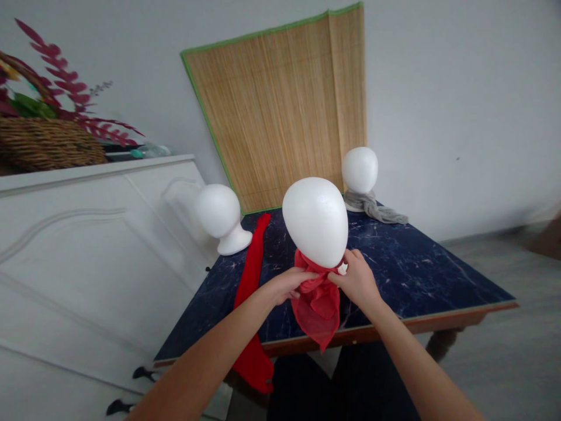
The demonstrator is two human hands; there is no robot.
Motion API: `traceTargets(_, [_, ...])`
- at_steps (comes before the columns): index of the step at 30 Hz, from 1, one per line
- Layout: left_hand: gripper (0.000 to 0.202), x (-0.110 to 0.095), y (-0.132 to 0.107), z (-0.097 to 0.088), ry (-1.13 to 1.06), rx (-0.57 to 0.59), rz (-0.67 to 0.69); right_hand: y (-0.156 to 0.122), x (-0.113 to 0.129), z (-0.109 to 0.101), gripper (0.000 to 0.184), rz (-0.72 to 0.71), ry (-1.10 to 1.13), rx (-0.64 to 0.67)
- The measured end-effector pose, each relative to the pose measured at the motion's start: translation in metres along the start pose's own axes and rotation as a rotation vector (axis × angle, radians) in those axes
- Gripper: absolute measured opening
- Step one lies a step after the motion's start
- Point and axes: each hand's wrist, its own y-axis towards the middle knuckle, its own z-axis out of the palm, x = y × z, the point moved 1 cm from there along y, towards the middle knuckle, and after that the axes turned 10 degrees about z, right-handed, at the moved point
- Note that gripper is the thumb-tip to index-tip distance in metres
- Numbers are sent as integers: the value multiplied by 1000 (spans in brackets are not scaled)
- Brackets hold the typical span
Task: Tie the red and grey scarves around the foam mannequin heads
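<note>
left hand (287, 285) pinched sheer red scarf (319, 304) | right hand (356, 276) pinched it at 3 o'clock | white foam head (316, 220) above, on dark marbled worktop (421, 263)

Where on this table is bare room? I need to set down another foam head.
The widest bare patch of the dark marble table lies right of the near foam head, below the grey scarf. A narrower strip runs between the long red scarf and that head. The front middle is crowded: both hands grip the red kerchief.

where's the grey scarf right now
In the head view, the grey scarf is at the table's far right corner, wrapped around the base of the far foam head, before the bamboo mat.
</note>
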Motion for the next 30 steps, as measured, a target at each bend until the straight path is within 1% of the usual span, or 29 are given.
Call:
traceTargets(3, [25,-3,-5,-10,65,38,13,3,-4,-3,19,11,-7,15])
traceTargets(6, [22,3,-9,-9,46,46,91,2,-8,-3,15,11,34,63])
traceTargets(8, [23,11,-11,-2,-44,10,175,0,-9,-2,18,-7,83,98])
traceTargets(11, [24,23,-13,11,-313,-97,255,-2,-8,-1,17,-2,114,113])
traceTargets(13, [20,30,-14,15,-471,-128,230,-2,-6,-3,17,8,114,115])
traceTargets(15, [4,34,-15,15,-540,-84,160,-1,-4,-7,16,11,91,102])
traceTargets(16, [6,36,-16,13,-543,-47,121,-1,-4,-9,16,12,77,95])
traceTargets(18, [19,37,-18,9,-528,19,48,0,-2,-11,14,20,55,86])
traceTargets(19, [21,37,-19,7,-516,34,23,-1,-2,-11,13,25,51,86])
traceTargets(20, [19,36,-20,6,-502,24,11,-1,-1,-11,13,30,51,86])
traceTargets(22, [11,33,-23,6,-483,-42,44,-2,-1,-9,14,37,46,75])
traceTargets(23, [12,31,-24,8,-487,-84,85,-3,-1,-8,14,37,41,66])
traceTargets(25, [24,29,-28,14,-538,-151,176,-4,-1,-6,15,32,26,52])
traceTargets(26, [25,30,-31,17,-582,-171,207,-4,-1,-5,16,28,17,45])
traceTargets(28, [14,34,-36,24,-690,-166,210,-3,-1,-4,15,23,1,38])
traceTargets(29, [11,37,-40,28,-745,-132,186,-3,-1,-4,15,22,-5,35])
traceTargets(30, [13,41,-43,31,-801,-80,153,-3,-1,-4,15,19,-10,33])
